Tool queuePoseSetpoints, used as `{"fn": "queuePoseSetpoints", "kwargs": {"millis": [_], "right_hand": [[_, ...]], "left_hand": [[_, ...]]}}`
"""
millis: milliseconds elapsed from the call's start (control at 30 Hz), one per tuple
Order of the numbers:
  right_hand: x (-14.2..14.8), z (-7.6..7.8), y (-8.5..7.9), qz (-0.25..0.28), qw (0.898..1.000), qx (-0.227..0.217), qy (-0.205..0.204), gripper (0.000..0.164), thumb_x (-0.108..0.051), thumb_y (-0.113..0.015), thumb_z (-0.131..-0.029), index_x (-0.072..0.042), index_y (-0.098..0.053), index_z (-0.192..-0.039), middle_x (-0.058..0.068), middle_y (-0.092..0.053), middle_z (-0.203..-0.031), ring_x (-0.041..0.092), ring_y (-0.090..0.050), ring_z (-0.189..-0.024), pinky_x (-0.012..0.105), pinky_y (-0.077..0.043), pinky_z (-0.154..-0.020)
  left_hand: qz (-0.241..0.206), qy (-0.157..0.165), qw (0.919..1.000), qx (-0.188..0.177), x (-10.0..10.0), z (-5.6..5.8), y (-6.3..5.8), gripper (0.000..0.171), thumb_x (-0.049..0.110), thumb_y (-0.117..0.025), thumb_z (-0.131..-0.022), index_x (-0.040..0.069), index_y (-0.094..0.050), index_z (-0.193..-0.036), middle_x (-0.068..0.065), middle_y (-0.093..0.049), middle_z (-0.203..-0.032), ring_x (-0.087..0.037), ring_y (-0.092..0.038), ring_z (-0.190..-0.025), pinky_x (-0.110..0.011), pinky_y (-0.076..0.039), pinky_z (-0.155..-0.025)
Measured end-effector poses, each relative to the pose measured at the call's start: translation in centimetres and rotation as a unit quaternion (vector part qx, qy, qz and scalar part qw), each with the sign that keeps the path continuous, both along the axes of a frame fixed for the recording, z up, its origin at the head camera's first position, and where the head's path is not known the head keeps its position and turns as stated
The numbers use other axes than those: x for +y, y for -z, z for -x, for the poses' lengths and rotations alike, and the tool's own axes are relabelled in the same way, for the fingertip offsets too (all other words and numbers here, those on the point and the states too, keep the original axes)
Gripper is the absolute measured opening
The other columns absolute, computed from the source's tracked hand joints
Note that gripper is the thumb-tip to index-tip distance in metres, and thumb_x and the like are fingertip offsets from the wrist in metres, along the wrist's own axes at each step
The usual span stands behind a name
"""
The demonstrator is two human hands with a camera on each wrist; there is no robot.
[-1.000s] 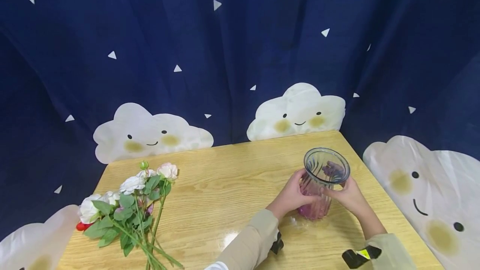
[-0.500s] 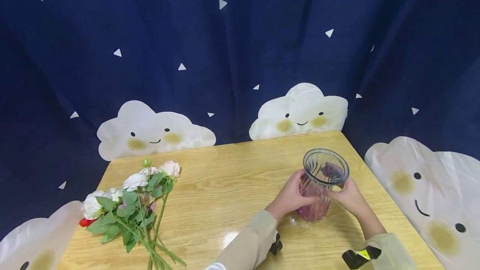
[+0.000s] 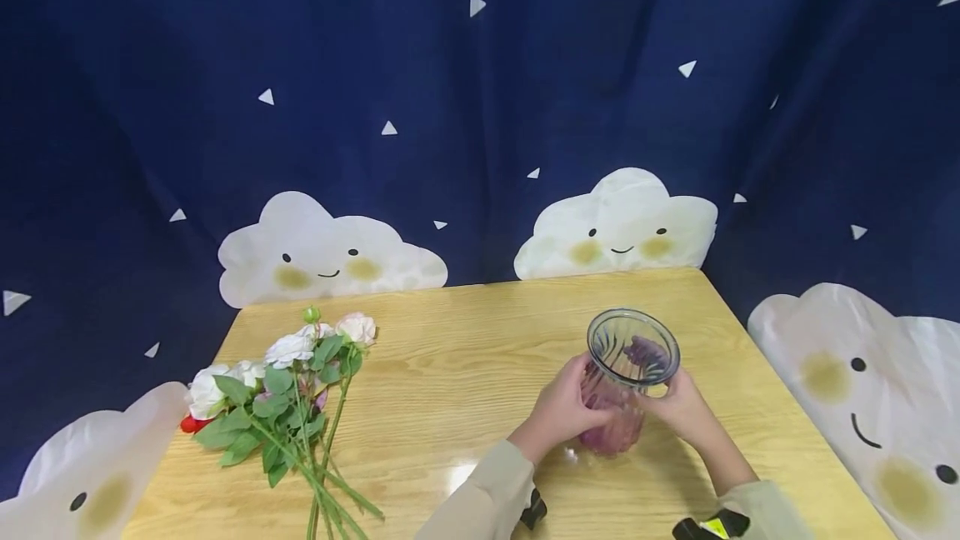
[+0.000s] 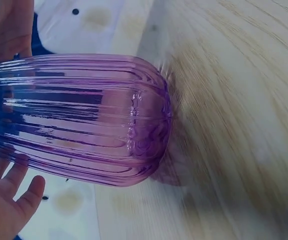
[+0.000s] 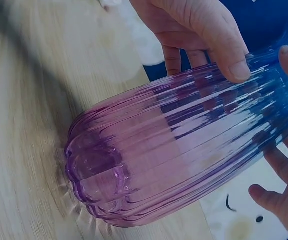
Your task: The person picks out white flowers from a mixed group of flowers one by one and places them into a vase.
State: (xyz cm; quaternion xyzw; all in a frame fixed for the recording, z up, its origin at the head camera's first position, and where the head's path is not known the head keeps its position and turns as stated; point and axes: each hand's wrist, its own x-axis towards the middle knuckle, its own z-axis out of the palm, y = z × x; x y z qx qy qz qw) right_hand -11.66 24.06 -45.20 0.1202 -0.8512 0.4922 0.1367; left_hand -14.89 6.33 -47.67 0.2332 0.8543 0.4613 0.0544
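A ribbed glass vase, blue at the flared rim and pink-purple toward its foot, stands nearly upright at the right of the table in the head view. My left hand grips its left side below the rim, thumb across the near face. From the right, my right hand holds the same level, its thumb also on the front. Both wrist views show the vase large, its rounded base right at the wooden tabletop. Fingers show through the clear glass, and nothing stands inside the vase.
Artificial flowers lie in a loose bunch on the left of the wooden table, stems toward the near edge. They have white and pale pink blooms, with a red piece beneath. A dark blue curtain with cloud prints hangs behind.
Both hands have shifted the vase a little left and nearer across the table. The head view has turned slightly left. The flowers lie as before.
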Motion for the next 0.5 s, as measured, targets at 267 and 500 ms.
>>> {"fn": "queuePoseSetpoints", "kwargs": {"millis": [267, 500], "right_hand": [[-2.9, 1.0, 0.8, -0.002, 0.999, -0.025, -0.044, 0.071, -0.012, -0.07, -0.069, -0.007, -0.035, -0.131, 0.021, -0.05, -0.125, -0.015, -0.037, -0.108, 0.048, -0.038, -0.098], [-5.4, 2.1, 1.4, 0.021, 0.996, -0.036, -0.084, 0.071, -0.012, -0.07, -0.069, -0.007, -0.035, -0.131, 0.022, -0.046, -0.13, -0.016, -0.032, -0.111, 0.066, -0.027, -0.098]], "left_hand": [[0.012, -0.039, 0.9991, 0.014, -3.5, -0.8, 0.1, 0.074, 0.044, -0.069, -0.067, 0.033, -0.034, -0.131, 0.006, -0.05, -0.128, -0.012, -0.048, -0.116, -0.038, -0.043, -0.096], [0.014, -0.077, 0.9969, 0.001, -6.4, -1.2, -0.1, 0.071, 0.042, -0.07, -0.066, 0.03, -0.037, -0.128, 0.005, -0.053, -0.124, -0.014, -0.05, -0.112, -0.04, -0.044, -0.094]]}}
